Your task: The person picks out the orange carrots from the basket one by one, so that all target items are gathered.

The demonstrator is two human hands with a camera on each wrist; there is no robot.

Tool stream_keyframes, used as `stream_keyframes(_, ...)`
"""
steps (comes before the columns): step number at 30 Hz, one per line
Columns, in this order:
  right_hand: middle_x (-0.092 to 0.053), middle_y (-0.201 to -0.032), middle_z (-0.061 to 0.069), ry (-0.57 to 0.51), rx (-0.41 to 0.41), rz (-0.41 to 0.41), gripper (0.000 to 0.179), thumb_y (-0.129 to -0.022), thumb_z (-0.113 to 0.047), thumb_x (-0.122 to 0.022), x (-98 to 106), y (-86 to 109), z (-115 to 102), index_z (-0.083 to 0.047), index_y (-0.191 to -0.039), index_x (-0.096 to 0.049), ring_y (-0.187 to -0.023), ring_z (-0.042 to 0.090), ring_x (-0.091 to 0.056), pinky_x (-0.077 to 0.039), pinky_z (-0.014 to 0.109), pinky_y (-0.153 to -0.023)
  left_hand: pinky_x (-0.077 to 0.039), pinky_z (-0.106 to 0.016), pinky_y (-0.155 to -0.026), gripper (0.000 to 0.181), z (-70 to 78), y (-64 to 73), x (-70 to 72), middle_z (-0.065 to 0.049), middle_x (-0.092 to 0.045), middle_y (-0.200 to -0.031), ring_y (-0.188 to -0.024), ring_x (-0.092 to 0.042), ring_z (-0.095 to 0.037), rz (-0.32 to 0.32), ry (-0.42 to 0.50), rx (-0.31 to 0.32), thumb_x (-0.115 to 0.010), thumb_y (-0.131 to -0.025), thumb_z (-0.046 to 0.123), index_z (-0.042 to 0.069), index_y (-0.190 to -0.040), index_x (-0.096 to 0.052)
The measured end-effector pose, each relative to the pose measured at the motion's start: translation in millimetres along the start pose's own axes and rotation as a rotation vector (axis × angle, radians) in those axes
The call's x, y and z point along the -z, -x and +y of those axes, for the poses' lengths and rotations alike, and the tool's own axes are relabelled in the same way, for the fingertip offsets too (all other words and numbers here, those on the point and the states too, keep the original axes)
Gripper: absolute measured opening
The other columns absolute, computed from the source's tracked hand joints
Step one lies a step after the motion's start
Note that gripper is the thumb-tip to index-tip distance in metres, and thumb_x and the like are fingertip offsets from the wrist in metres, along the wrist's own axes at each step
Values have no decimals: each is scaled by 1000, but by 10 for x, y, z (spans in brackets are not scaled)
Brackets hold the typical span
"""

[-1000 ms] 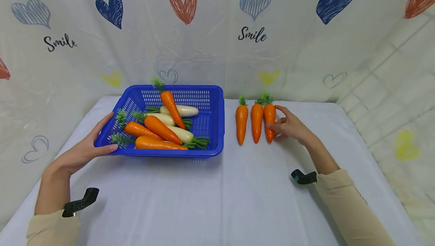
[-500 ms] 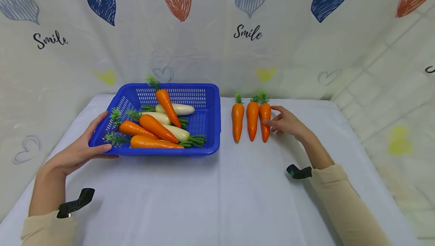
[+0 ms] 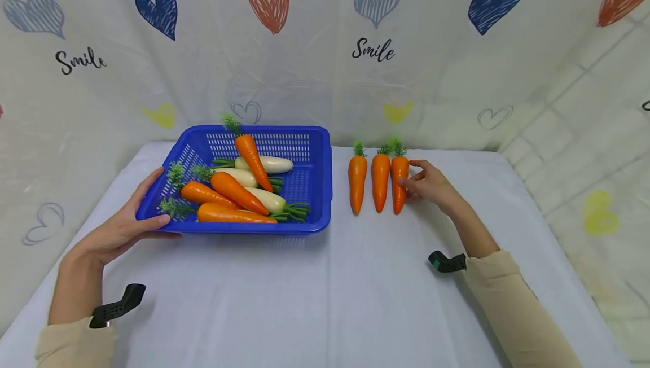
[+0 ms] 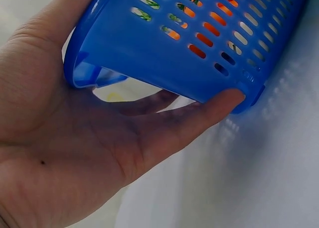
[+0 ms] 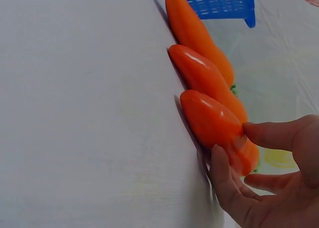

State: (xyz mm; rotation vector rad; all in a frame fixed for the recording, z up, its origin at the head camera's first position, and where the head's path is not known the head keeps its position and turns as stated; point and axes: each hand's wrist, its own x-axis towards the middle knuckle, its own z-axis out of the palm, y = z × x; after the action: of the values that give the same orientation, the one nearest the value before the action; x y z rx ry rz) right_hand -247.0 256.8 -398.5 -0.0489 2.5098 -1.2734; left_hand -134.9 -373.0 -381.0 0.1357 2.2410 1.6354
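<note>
A pale curtain (image 3: 315, 63) printed with hearts hung behind the white-covered worktop (image 3: 284, 300). There, right of the blue perforated basket (image 3: 322, 193), the left carrot (image 3: 358, 184), middle carrot (image 3: 380, 184) and right carrot (image 3: 398, 196) lay in a row, tips towards you. Your right grip (image 3: 429, 186) had the right carrot between thumb and fingers, just beside the middle carrot. Your left grip (image 3: 114, 235) held the basket around its near left corner. You appeared to be either settling the right carrot into line or taking hold of it; I couldn't tell which. Either way, the next move seemed to call for a light, even pinch that left the middle carrot undisturbed. The right carrot looked smooth and glossy, tapering from a broad top with a feathery green tuft (image 3: 398, 148). Inside the basket, more carrots (image 3: 238, 190) lay among white radishes (image 3: 269, 200).
</note>
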Motion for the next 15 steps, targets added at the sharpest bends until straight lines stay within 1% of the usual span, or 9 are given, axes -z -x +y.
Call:
stream_keyframes(2, -55, -129, 27, -1, -1, -9, 84, -104, -31, -64, -2, 16, 0, 1, -164, -14, -91, 27, -74, -64, 40, -90, -64, -49, -92, 95, -4, 2, -11, -20, -1, -166, -119, -57, -16, 2, 5, 7, -59, -104, 15, 59, -160, 6)
stream_keyframes(6, -56, -134, 29, 58, -1, 20, 87, -103, -37, -64, 27, 31, -31, 2, -164, -15, -96, 28, -71, -63, 39, -91, -64, -49, -92, 95, -9, 0, -18, -20, 0, -167, -118, -58, -15, 9, 5, 14, -59, -104, 16, 60, -159, 6)
stream_keyframes(9, -56, -135, 28, 92, 7, 69, 85, -102, -39, -65, 37, 28, -50, 2, -163, -20, -100, 31, -67, -60, 33, -88, -64, -48, -91, 95, -8, 7, -14, -20, 1, -167, -117, -59, -14, 14, 11, 15, -58, -104, 16, 61, -159, 5)
stream_keyframes(11, -56, -135, 26, 94, 22, 109, 82, -102, -38, -66, 31, 29, -53, 1, -162, -25, -104, 34, -64, -57, 27, -84, -64, -47, -91, 95, -4, 11, -14, -19, 2, -166, -117, -59, -14, 16, 17, 17, -58, -104, 16, 61, -159, 5)
stream_keyframes(15, -57, -133, 25, 113, 78, 207, 74, -101, -36, -68, -1, 30, -62, -1, -158, -36, -111, 35, -59, -51, 18, -75, -64, -47, -92, 95, 7, 12, -21, -19, 1, -167, -117, -59, -15, 16, 16, 18, -59, -104, 16, 60, -159, 5)
